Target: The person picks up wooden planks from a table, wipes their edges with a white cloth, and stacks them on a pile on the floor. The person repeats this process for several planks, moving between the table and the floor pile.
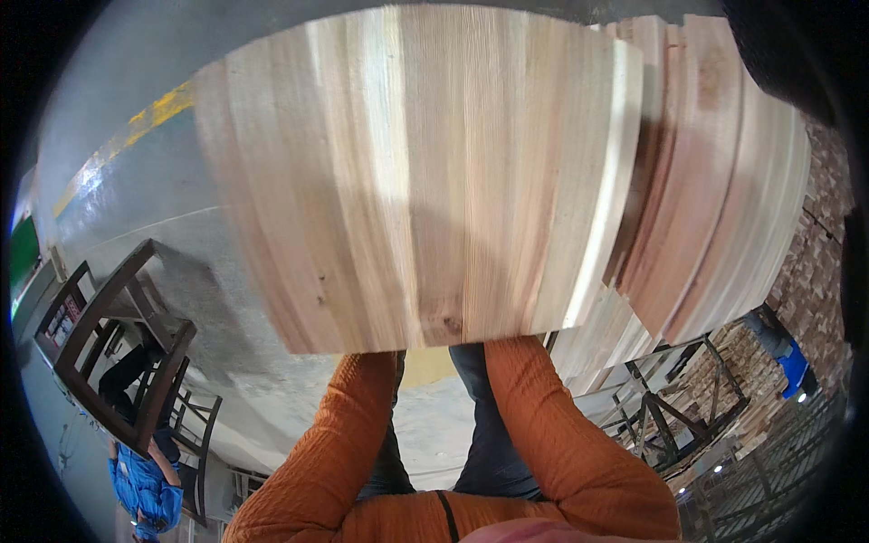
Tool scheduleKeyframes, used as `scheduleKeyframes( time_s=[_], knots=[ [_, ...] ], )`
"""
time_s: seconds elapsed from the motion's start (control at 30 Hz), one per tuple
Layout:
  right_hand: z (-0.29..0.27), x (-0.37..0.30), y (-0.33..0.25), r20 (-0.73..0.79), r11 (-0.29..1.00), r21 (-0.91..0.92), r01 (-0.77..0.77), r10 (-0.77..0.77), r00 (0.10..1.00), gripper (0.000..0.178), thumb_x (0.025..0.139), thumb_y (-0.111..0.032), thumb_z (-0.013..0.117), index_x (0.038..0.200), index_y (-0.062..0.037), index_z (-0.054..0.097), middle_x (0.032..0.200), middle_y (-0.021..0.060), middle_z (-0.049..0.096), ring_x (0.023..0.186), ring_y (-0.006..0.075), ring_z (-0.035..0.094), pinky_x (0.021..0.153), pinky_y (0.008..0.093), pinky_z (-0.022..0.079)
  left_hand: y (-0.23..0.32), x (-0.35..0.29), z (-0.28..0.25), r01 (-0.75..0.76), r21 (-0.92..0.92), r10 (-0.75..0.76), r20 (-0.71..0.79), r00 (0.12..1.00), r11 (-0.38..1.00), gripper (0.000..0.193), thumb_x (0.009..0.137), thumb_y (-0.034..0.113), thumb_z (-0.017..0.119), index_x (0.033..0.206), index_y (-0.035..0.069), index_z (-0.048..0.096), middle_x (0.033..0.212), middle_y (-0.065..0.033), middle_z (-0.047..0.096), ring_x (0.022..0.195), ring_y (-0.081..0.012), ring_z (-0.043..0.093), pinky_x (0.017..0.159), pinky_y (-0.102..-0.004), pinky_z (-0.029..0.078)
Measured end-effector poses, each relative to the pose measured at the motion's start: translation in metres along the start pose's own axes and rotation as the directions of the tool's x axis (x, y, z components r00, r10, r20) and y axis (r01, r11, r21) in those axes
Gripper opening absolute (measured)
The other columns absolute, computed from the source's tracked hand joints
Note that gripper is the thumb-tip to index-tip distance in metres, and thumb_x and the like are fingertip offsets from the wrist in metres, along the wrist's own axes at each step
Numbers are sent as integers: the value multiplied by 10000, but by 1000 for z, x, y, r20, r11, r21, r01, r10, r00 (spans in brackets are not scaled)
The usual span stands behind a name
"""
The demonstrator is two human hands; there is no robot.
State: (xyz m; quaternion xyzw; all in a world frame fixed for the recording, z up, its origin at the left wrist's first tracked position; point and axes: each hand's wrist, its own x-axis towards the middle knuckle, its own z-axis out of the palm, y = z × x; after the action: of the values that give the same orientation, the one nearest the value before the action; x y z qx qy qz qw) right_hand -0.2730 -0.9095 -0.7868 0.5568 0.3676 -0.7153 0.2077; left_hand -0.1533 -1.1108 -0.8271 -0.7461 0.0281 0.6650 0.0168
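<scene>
A wide wooden panel [434, 181], glued up from long strips of pale and reddish wood, fills the middle of the head view. Its near edge lies across both my forearms. My left sleeve [348, 416], orange and textured, runs up under the panel left of centre, and my right sleeve [539, 407] goes under it right of centre. Beneath the wood both hands are hidden, so their fingers do not show. A small dark knot [452, 323] marks the panel near its front edge.
More wooden panels [697, 181] are stacked on the right, above a dark metal frame [670, 425]. Brown wooden chair frames [136, 344] stand at the left, near a person in blue [145, 484]. Another person in blue [792, 366] is at far right. A yellow line [163, 109] crosses the grey floor.
</scene>
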Motion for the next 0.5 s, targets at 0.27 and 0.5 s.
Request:
scheduleKeyframes(
  time_s=[0.27,0.5],
  knots=[
    [-23,30,5,-90,986,-165,-22,7,996,540,778,-461,477,1181,-101,484,1156,77,524,1040,237,499,812,448,423,47,75,92,-156,90,145,113,983,984,375,885,366,462,1091,55,504,890,-70,617,732,-184,588,576,-326,434],
    [-27,43,-3,-133,963,-270,-25,-11,991,484,771,-401,515,1143,-91,501,1107,81,541,988,225,522,768,423,441,56,79,98,-212,333,174,138,975,919,398,882,383,459,1122,67,490,922,-67,612,751,-186,584,597,-334,432]
  ],
)
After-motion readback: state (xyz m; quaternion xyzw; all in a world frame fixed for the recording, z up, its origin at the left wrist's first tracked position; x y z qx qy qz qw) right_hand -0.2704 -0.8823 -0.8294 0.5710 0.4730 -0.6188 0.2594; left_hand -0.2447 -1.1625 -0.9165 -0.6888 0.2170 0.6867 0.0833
